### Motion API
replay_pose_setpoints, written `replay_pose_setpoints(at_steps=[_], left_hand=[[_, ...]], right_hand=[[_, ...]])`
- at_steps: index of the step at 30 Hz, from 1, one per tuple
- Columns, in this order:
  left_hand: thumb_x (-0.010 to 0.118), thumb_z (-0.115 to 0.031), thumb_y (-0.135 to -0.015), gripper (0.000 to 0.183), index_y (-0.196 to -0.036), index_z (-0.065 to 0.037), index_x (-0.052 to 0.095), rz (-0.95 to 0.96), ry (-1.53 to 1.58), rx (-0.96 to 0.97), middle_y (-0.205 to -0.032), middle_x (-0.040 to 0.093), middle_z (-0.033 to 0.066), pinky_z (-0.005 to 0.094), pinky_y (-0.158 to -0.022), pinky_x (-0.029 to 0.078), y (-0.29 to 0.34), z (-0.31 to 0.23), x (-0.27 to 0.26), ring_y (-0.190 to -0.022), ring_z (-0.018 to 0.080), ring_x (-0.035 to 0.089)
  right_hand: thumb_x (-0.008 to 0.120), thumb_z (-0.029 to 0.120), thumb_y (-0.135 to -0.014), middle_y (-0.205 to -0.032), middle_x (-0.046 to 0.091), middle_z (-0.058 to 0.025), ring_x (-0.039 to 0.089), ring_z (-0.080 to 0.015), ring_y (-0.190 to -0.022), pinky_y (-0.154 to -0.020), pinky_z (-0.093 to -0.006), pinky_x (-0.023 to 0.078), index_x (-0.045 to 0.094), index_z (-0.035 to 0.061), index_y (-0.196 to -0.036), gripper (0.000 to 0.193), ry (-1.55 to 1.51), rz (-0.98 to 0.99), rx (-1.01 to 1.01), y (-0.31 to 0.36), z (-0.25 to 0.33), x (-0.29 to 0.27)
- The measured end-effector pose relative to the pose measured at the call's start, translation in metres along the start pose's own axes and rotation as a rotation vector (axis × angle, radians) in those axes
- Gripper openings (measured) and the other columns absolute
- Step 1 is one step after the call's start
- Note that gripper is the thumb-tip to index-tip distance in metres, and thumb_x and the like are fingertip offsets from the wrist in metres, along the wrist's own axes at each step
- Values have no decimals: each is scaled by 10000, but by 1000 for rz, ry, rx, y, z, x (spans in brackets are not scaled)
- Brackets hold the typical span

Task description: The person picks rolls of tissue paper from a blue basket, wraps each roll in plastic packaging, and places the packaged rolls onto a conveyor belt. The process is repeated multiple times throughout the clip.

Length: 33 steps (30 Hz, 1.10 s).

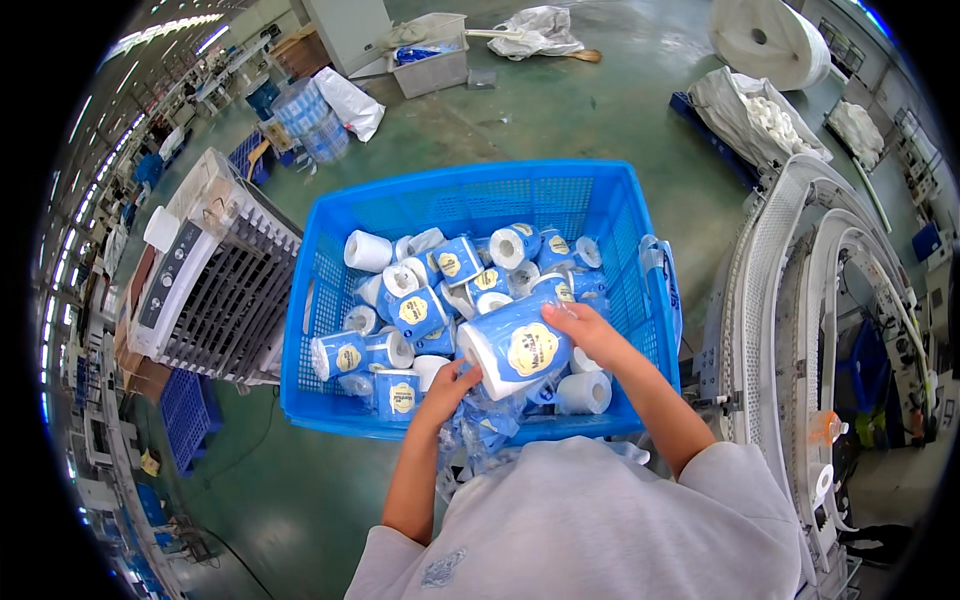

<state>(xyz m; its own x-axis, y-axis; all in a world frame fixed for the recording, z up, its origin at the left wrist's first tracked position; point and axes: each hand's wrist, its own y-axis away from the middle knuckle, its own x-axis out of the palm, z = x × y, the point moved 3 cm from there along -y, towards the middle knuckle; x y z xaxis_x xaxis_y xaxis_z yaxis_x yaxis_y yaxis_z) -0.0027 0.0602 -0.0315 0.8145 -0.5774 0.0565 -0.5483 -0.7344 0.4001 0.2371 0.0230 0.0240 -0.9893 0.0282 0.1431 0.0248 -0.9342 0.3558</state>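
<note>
A toilet paper roll [535, 350] in a blue-and-white printed wrapper with a yellow label is held between my two hands, tilted, above the near part of a blue plastic crate [470, 178]. My right hand [582, 332] grips its right end, thumb lying over the top. At its lower left end, the fingers of my left hand [447, 392] are curled against the edge; their tips are partly hidden. Below my hands, clear plastic film [470, 440] hangs in crumpled folds over the crate's near rim. Several more rolls, some wrapped like this roll [418, 312] and some plain white [368, 251], fill the crate loosely.
To the left stands a grey air cooler [225, 280] beside a blue plastic pallet [188, 420]. A curved conveyor [775, 300] runs along the right. Farther off are a grey bin [430, 72], rolls of printed film [310, 120], a large white roll [768, 42] and a white sack [735, 115].
</note>
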Motion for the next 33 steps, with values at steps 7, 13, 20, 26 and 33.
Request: replay_pose_setpoints(at_steps=[7,13,20,26,33], left_hand=[[561,-204,-815,370,-1109,20,566,-75,72,40,-981,629,60,240,-751,450,10,4,1,-867,121,584],[566,-196,-803,359,-1084,27,578,-75,224,40,-997,626,67,245,-760,451,1,20,7,-876,136,588],[581,-218,-800,394,-1114,19,565,-84,276,73,-1018,619,72,258,-807,440,-16,62,-8,-908,149,581],[595,-284,-814,449,-1153,6,543,-31,314,71,-1066,600,76,267,-834,427,-21,55,-2,-943,155,564],[597,-315,-819,476,-1168,2,533,38,313,-17,-1087,590,80,269,-842,422,-37,37,13,-958,157,556]], right_hand=[[375,405,-949,-592,532,-30,500,-97,-568,-503,-255,390,585,18,-693,510,333,-41,-206,9,11,8],[415,399,-937,-648,547,1,437,-89,-512,-471,-248,347,602,60,-790,415,-320,-95,-42,-29,-40,7],[420,328,-942,-729,585,-21,431,-69,-472,-427,-205,351,577,46,-915,324,-786,156,159,-34,-61,4],[383,269,-955,-723,577,-27,445,-52,-452,-346,-185,353,533,8,-941,302,-1377,1,344,-52,-107,6],[623,379,-816,-1053,576,-142,528,-263,-1021,-885,-331,396,528,-16,-1110,501,405,-569,-218,-33,-113,-42]])
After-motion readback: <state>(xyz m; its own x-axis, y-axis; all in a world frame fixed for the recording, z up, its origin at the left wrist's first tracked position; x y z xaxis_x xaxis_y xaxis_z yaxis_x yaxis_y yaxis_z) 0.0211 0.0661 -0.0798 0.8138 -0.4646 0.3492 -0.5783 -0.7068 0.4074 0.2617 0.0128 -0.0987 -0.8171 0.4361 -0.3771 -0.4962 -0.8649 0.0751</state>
